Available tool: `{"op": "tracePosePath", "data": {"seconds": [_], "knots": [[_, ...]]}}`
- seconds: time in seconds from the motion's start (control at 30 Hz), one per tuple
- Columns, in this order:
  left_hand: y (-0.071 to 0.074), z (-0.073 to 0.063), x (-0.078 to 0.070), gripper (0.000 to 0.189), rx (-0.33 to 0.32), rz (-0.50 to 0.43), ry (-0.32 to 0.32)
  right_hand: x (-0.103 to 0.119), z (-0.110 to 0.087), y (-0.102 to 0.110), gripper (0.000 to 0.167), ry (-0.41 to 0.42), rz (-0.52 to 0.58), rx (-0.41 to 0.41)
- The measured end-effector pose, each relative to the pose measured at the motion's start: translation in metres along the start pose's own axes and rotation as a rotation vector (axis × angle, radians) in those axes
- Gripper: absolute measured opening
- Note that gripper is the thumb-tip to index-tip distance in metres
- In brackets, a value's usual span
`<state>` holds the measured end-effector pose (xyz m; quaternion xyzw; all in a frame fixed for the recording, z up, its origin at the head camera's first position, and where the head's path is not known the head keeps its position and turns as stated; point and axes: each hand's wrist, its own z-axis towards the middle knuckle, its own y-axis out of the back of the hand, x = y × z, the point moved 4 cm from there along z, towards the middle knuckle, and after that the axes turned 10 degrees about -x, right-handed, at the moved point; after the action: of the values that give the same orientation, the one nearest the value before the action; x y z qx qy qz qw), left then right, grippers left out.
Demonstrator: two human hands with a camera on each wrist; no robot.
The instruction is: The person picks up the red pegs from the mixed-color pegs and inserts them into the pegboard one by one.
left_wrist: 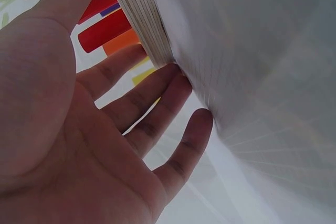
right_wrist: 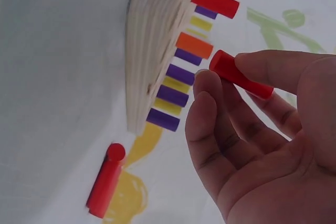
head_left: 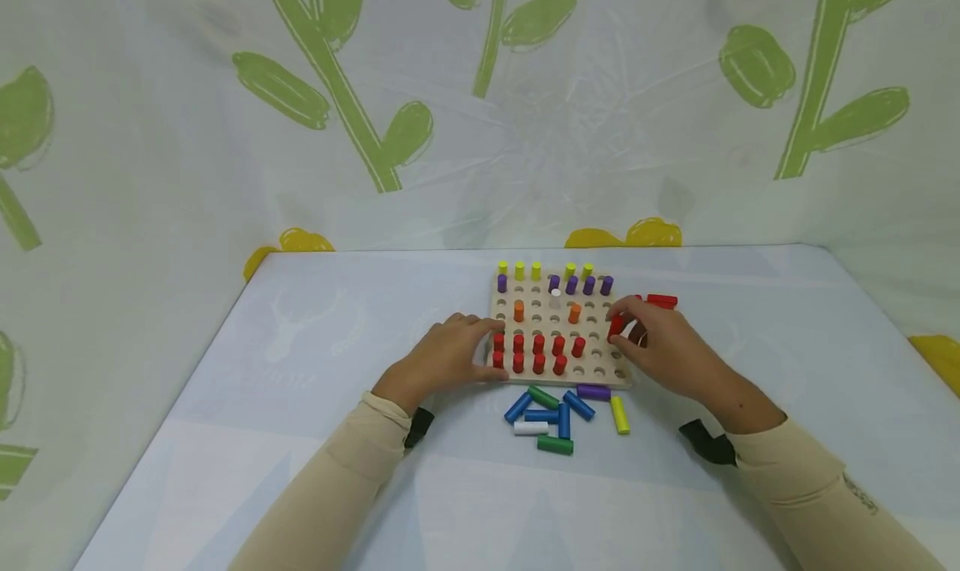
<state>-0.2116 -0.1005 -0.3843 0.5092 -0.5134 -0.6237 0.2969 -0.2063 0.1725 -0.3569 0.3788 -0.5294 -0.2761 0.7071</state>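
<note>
A wooden peg board [head_left: 540, 379] lies on the table with rows of holes and coloured pegs standing in it. My right hand [head_left: 663, 342] pinches a red peg [right_wrist: 236, 72] between thumb and fingertips, tilted above the board's right side. At the left edge of the board rests my left hand [head_left: 450, 354], its fingers extended against the wooden side [left_wrist: 142, 19] and the thumb by the near corner. Red pegs [head_left: 538, 344] fill much of the two near rows. Orange pegs [head_left: 519, 311], a white peg [head_left: 555, 298], purple pegs [head_left: 572, 286] and yellow pegs [head_left: 519, 270] stand farther back.
Loose blue pegs [head_left: 542, 416], green pegs [head_left: 555, 444], a white peg [head_left: 531, 428], a purple peg [head_left: 593, 393] and a yellow peg [head_left: 619, 415] lie before the board. Loose red pegs [head_left: 662, 301] lie beyond my right hand. A leaf-patterned backdrop [head_left: 600, 137] rises behind the table.
</note>
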Motion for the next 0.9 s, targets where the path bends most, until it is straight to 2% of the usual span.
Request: {"op": "tracePosePath", "data": {"seconds": [0.33, 0.67, 0.9], "knots": [[0.0, 0.0, 0.0, 0.078, 0.006, 0.001, 0.0, 0.014, -0.006, -0.004, 0.028, 0.046, 0.008, 0.024], [0.001, 0.0, 0.001, 0.079, 0.005, 0.006, -0.01, 0.02, -0.008, -0.016, 0.027, 0.03, 0.006, 0.101], [0.001, 0.001, 0.001, 0.079, 0.0, 0.013, -0.022, 0.023, -0.011, -0.023, 0.024, 0.064, -0.007, 0.101]]}}
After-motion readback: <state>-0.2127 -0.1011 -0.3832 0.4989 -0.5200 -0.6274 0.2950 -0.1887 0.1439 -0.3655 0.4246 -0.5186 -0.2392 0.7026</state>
